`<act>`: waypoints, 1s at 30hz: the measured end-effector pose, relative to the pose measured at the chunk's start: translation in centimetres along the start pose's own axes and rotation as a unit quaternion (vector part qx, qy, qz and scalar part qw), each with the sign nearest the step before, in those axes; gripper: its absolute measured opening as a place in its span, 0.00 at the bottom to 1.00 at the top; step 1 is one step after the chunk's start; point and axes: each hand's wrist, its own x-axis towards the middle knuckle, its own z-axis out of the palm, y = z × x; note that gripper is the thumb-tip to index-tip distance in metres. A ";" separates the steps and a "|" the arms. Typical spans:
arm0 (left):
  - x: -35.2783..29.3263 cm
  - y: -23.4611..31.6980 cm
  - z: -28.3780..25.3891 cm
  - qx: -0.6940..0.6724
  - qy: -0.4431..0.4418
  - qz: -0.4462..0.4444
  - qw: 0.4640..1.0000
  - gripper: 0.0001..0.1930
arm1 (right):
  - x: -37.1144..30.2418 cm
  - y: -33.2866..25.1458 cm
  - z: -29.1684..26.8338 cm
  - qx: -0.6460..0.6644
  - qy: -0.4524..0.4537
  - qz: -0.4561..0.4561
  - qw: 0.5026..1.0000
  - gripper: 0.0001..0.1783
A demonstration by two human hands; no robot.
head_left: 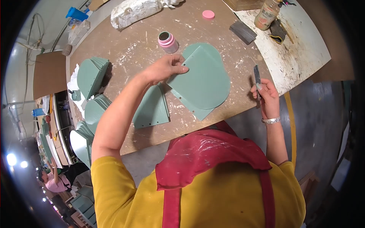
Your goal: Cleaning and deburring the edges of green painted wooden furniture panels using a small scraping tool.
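My left hand (170, 69) pinches the straight edge of a thin green panel (207, 81) with one rounded end, thumb on top. Small dark holes run along that edge. Beneath it lies at least one more green panel (202, 114), turned at a different angle. Raised off to the right, near the table's edge, my right hand (267, 95) grips a narrow dark grey stick-like tool (257, 75), held upright. Its exact kind is unclear. Just beyond my left hand stands a pink-and-white jar (170, 44), uncapped, with a dark opening. Under my left forearm sits a stack of green panels (153, 110).
Fanned stacks of green panels (88, 79) line the table's left side. A white wrapped bundle (133, 14) and a pink lid (208, 14) lie at the back. Toward the right are a dark block (242, 32), a bottle (266, 16) and a stained white board (300, 49). Another person (57, 180) is far left.
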 end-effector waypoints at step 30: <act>-7.3 4.6 7.8 -0.468 0.317 0.180 0.805 0.20 | 2.3 -5.4 11.6 -0.094 -0.147 -0.054 0.983 0.05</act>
